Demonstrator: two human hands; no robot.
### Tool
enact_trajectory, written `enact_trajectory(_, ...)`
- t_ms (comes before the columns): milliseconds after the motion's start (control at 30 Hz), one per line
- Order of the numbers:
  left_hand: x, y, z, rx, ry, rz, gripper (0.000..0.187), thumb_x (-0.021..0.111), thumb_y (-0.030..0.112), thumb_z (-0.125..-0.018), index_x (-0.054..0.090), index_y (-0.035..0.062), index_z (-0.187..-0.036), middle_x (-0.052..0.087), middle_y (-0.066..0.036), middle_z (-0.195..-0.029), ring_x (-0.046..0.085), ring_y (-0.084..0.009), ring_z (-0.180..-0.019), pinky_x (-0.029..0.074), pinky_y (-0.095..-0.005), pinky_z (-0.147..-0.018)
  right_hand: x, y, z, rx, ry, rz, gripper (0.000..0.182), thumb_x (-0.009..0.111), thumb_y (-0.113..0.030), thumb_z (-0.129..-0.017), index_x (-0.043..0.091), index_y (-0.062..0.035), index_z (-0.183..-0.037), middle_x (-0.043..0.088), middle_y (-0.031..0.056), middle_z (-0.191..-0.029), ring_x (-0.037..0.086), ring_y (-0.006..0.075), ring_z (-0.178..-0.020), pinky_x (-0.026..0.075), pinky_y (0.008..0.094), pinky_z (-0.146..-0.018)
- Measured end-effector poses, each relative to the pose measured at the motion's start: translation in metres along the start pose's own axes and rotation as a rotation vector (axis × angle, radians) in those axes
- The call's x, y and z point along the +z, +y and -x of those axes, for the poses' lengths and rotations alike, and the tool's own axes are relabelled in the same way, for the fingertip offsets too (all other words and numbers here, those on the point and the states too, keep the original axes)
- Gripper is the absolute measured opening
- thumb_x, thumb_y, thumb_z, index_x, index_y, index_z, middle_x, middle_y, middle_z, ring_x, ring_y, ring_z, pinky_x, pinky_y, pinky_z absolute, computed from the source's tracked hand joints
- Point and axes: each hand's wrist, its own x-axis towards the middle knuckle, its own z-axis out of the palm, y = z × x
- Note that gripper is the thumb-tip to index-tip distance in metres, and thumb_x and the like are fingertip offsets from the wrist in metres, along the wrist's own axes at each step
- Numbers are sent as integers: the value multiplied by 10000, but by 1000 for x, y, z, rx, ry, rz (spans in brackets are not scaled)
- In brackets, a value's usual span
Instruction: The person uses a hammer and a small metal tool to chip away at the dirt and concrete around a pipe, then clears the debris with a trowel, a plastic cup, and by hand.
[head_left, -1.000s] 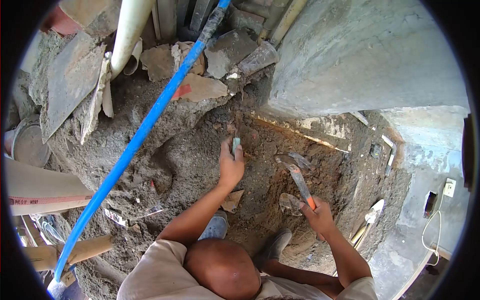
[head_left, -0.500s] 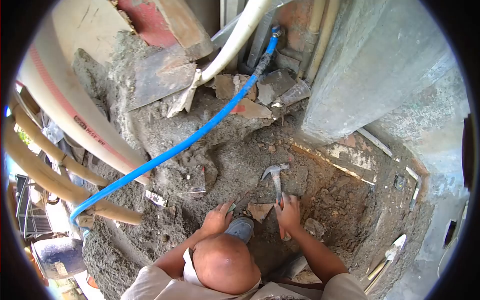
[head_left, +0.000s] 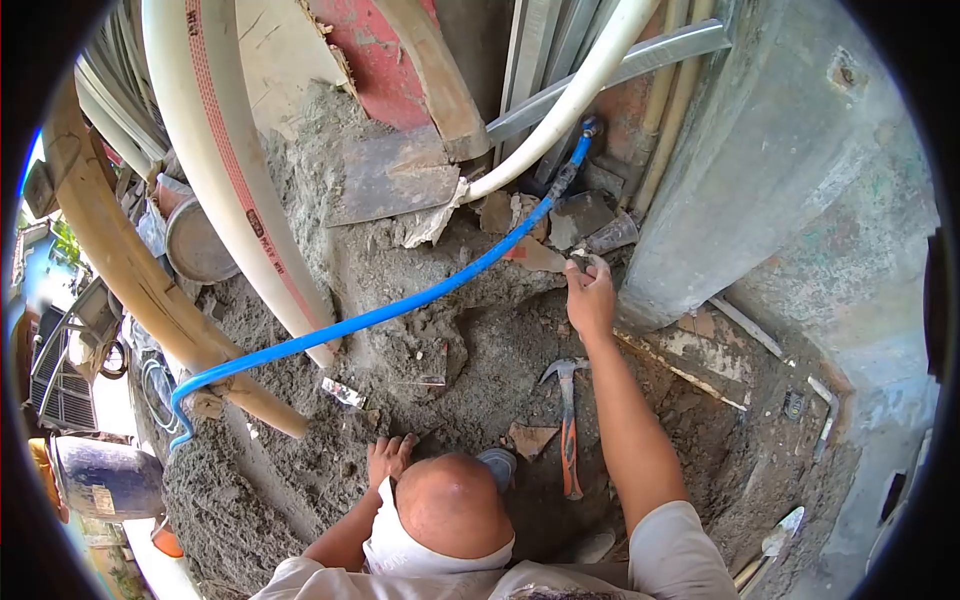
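Note:
My left hand (head_left: 390, 458) rests on the grey rubble with its fingers spread. My right hand (head_left: 590, 292) is stretched forward beside the broken tile pieces (head_left: 535, 254), its thumb and fingers pinched around a small pale chip (head_left: 580, 256). Below it, a claw hammer (head_left: 568, 430) with an orange handle lies on the dirt, head away from me. A triangular tile shard (head_left: 531, 440) is just left of its handle. The blue hose (head_left: 400, 307) crosses the rubble left of my right hand.
A white pipe (head_left: 235, 170) and a wooden pole (head_left: 150, 280) lean at the left. A concrete column (head_left: 720, 190) stands at the right. A trowel (head_left: 780, 535) lies lower right, and a dark bucket (head_left: 108, 478) lower left.
My right hand has let go of the hammer and moved forward to the tile pieces. My left hand has moved left and down onto the rubble. The view has shifted.

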Motion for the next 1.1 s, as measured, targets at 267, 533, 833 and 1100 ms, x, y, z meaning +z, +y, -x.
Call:
enact_trajectory(267,-90,-35,-11,-255,297,-23,327,558,66,-815,592,80,-1139,622,-85,-965,557,-284,-843,439,-403,-753,18,13,-59,-376,116,348,489,655,-240,-839,514,19,-1229,484,246,-1265,465,400,-1181,372,443,-1007)
enact_trajectory(533,-55,-82,-11,-483,18,25,428,508,81,-846,511,54,-1273,630,-133,-1027,574,-303,-952,442,-412,-849,38,-7,-103,-412,-255,795,794,729,-279,-732,350,-192,-1423,240,129,-1515,233,354,-1384,267,503,-1096)
enact_trajectory(833,-98,-31,-29,-265,243,192,361,591,20,-802,560,3,-1161,591,-197,-1074,538,-372,-1014,409,-475,-909,24,-9,-118,-483,-387,984,861,765,-99,-678,349,-202,-1425,249,94,-1518,266,384,-1371,328,527,-1082)
enact_trajectory(1100,-146,22,-94,73,356,599,282,635,-51,-753,625,3,-1029,625,-179,-956,609,-329,-859,500,-397,-751,-4,19,-62,-969,-51,578,673,686,-29,-701,424,-87,-1318,406,143,-1396,426,365,-1255,439,437,-1005)
